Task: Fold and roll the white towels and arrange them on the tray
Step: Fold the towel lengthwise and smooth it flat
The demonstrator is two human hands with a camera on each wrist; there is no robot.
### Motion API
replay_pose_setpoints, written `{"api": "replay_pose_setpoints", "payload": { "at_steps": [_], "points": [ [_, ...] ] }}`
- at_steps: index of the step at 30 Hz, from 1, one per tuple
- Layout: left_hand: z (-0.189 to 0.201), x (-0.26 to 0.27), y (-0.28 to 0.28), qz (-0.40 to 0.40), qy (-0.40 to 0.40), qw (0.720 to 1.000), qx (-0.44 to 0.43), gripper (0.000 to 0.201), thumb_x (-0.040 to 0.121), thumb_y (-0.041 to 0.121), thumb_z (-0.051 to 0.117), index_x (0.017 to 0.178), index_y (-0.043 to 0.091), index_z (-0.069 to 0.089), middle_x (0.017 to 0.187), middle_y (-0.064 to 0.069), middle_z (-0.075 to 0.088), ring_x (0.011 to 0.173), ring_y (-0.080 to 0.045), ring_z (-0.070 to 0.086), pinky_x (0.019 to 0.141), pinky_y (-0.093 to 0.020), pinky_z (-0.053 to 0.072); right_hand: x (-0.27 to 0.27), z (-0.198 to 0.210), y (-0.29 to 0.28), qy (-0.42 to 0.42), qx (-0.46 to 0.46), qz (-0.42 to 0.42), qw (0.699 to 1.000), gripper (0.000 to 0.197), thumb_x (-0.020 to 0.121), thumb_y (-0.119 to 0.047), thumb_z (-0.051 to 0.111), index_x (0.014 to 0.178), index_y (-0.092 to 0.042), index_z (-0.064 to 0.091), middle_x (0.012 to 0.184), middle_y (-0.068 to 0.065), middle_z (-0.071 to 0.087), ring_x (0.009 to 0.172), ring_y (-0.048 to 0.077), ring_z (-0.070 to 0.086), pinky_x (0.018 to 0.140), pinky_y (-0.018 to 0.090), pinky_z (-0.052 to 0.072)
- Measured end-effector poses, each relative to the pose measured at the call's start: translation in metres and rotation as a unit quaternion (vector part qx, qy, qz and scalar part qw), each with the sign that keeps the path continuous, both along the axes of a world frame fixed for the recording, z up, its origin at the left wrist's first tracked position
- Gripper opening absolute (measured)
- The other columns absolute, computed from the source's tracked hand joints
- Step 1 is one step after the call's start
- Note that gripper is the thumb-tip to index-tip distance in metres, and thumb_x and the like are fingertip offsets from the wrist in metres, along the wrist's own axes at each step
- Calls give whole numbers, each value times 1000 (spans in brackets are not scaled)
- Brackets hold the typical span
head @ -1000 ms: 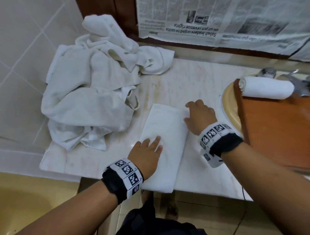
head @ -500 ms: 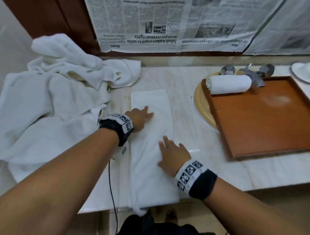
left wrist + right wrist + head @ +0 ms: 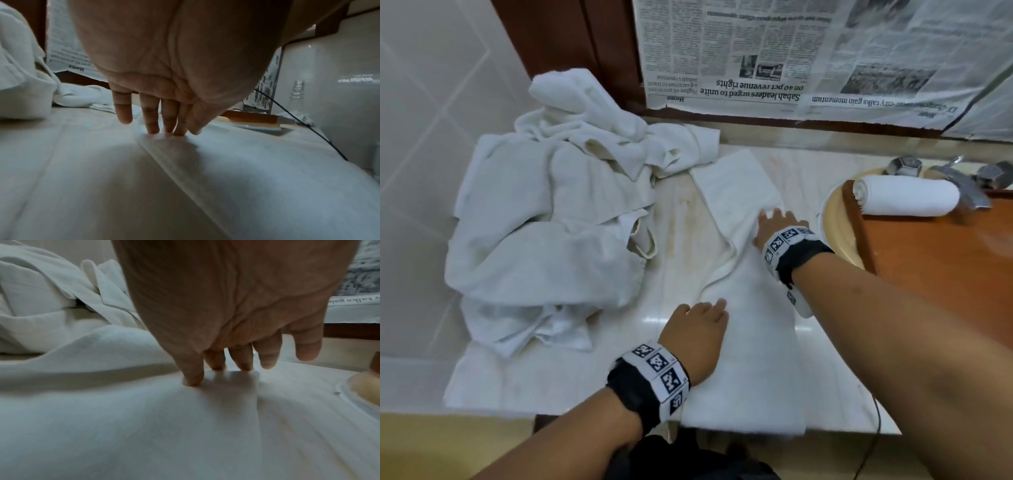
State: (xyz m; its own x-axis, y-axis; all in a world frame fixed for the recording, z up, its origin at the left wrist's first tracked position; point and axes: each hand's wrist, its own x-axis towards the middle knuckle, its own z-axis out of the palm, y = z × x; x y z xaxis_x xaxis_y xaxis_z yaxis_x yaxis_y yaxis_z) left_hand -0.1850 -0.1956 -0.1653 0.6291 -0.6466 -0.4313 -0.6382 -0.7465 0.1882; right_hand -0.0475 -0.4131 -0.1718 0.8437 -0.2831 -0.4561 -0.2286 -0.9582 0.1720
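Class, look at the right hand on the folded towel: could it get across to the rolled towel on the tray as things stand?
Probably yes. The right hand presses flat on the folded towel and holds nothing, and only bare counter and basin rim lie between it and the rolled towel.

One head view from above, two wrist views skimming the counter

The head camera looks down over the counter (image 3: 681,219); each wrist camera peers from under its palm, close and low along the folded towel (image 3: 753,342), which all three views share.

Rolled towel (image 3: 907,197) on tray (image 3: 941,274)
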Motion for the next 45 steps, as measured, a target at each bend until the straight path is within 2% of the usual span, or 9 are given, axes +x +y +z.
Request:
{"api": "replay_pose_setpoints", "payload": {
  "at_steps": [9,14,20,26,30,33,35,40,45],
  "points": [
    [2,50,-37,-20,37,996,84,64,98,9,30,157,15,5,165,0,-10,152,-20,1,117,-48,18,-115,31,12,-189,147,-17,971,29,95,-27,57,122,-18,56,121,7,53,105,28,58,87,38,47],
    [-7,101,-73,-22,19,994,105,59,103,17,24,158,15,2,165,0,-10,152,-20,3,116,-50,17,-203,37,28,-76,217,26,973,28,92,-40,59,116,-25,59,118,-2,50,107,23,55,89,35,46],
    [3,110,-85,0,8,997,75,59,102,16,35,156,15,12,164,-8,4,147,-29,22,113,-50,27,-256,19,23,-24,179,45,982,73,94,-52,52,156,-28,22,164,-5,13,147,19,25,114,38,32],
    [-7,-19,-9,55,-2,977,-205,53,92,49,51,137,22,53,149,-4,43,133,-29,44,107,-45,39,-258,7,12,5,146,93,985,107,85,-72,52,159,-19,-4,166,2,-15,153,22,-5,123,47,13],
    [-21,-105,16,7,14,999,-48,119,60,93,43,155,25,18,165,1,1,149,-19,10,117,-44,23,-291,-5,11,47,149,143,977,144,63,-80,69,152,-23,-29,155,5,-42,145,25,-32,121,50,-8],
    [-35,-128,20,25,-57,996,-58,100,63,52,82,147,17,39,160,-9,25,142,-30,35,104,-47,43,-317,-15,15,34,127,168,977,137,74,-50,80,149,-29,-34,150,7,-48,142,27,-36,121,52,-8],
    [-42,-133,19,59,-86,991,-86,83,61,32,86,135,14,52,150,-14,43,131,-35,50,94,-48,52,-325,-15,13,10,124,175,977,119,86,-21,71,152,-32,-26,155,6,-41,148,27,-27,124,52,3],
    [-35,-150,8,128,-52,975,-176,55,84,22,66,137,12,52,156,-8,35,143,-28,33,113,-44,35,-331,-9,-5,-3,155,183,971,91,94,-20,60,157,-36,-4,164,-2,-22,153,21,-9,123,50,8],
    [-45,-157,11,102,-67,979,-161,67,79,18,73,140,15,45,159,-6,28,146,-25,28,116,-40,33,-338,-15,-11,3,113,206,972,114,84,-2,68,155,-37,-14,161,-3,-29,151,20,-16,122,53,8]
  ]
}}
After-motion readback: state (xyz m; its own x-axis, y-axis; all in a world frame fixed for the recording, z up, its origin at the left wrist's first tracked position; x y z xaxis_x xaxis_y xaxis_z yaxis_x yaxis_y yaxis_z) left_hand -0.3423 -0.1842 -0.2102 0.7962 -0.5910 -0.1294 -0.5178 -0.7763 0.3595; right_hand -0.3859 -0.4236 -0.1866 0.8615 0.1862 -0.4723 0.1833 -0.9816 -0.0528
